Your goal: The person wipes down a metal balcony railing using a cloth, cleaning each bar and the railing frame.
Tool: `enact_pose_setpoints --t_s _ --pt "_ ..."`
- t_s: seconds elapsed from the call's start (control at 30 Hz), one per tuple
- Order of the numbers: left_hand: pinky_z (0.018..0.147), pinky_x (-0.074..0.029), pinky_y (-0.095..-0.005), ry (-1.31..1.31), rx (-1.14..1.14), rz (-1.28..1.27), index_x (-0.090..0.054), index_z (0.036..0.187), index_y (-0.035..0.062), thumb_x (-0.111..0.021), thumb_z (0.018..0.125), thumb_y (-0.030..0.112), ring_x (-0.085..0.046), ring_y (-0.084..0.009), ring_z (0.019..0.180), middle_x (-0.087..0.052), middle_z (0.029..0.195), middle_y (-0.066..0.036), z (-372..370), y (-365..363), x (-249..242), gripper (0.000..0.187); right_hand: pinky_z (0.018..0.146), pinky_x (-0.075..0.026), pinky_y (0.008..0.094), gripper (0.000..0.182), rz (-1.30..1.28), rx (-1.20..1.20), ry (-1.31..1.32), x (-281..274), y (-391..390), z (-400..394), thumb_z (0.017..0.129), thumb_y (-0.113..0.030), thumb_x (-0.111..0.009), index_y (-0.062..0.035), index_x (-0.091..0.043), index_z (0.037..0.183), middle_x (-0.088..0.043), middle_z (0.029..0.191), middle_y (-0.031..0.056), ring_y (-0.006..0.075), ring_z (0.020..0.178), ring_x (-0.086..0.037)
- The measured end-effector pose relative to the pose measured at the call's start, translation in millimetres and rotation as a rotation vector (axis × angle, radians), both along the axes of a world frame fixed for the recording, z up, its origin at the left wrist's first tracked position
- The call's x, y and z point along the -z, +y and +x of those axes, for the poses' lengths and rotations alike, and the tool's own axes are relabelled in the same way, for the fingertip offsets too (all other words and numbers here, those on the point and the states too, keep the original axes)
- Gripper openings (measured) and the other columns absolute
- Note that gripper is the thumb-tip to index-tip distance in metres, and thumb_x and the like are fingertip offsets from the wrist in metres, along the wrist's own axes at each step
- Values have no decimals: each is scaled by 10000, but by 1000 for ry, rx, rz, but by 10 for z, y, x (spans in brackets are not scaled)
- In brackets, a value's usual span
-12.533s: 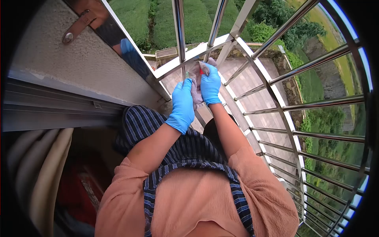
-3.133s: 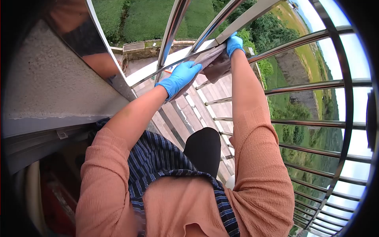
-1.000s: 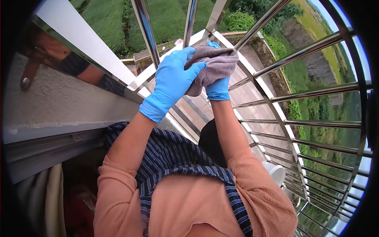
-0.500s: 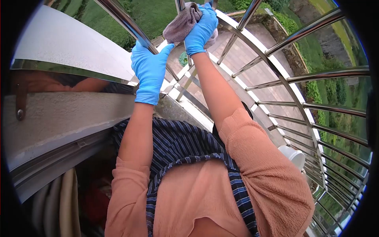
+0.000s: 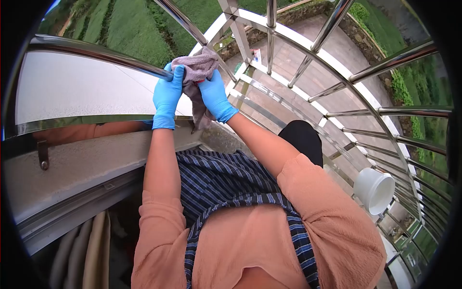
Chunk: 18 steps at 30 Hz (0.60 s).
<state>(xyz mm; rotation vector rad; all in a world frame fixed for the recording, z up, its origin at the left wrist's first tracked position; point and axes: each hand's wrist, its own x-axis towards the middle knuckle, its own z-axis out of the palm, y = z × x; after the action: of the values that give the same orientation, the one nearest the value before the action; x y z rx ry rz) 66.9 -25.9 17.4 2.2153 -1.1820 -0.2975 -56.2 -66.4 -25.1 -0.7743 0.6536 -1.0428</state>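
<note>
A greyish-purple cleaning cloth is bunched around a shiny metal railing bar, and its darker end hangs below. My left hand, in a blue glove, is closed at the cloth's left side, with its thumb up against it. The fingers behind the bar are partly hidden. My right hand, also blue-gloved, grips the cloth from the right. A small red patch shows at its fingertips. Below my hands is the stone ledge.
Curved metal railing runs along the right. A white bucket is at the right by the bars. A white sloped panel lies left, above a window track. A paved patio lies far below.
My right hand has brought the cloth down and left from an upright post to beside my left hand, which now touches it. The view has shifted, and more of the bucket shows.
</note>
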Motion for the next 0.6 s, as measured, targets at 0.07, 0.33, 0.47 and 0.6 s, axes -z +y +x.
enact_pose_setpoints --t_s 0.07,0.33,0.47,0.6 --pt "800 -469 -411 29 -16 79 -558 1182 135 -426 853 656 -610 -367 966 -650 1005 -176 -23 10 -46 630 910 -428 282 382 67 -6 -42 -20 -217 -189 919 -196 -525 -12 -479 1251 -555 1146 82 147 1041 -522" --pt "809 -460 -411 14 -140 160 -607 1137 174 -408 844 668 -608 -375 936 -651 972 -176 -125 -6 -69 607 767 -443 278 375 177 350 -287 -14 -1304 241 877 -237 -598 5 -520 1152 -574 1057 58 130 877 -536" --pt "792 -464 -406 28 -149 159 -626 1102 188 -413 851 655 -611 -375 917 -654 936 -178 -169 -21 -135 572 904 -406 260 472 161 229 -162 316 -1137 294 851 -335 -642 3 -515 1156 -541 1131 58 147 1024 -495" --pt "769 -471 -407 2 -167 205 -625 1102 195 -418 857 636 -618 -371 892 -657 918 -165 -232 14 -206 545 915 -399 278 463 -104 -18 88 539 -1142 -51 865 -301 -618 28 -509 1171 -544 1151 78 166 1037 -502"
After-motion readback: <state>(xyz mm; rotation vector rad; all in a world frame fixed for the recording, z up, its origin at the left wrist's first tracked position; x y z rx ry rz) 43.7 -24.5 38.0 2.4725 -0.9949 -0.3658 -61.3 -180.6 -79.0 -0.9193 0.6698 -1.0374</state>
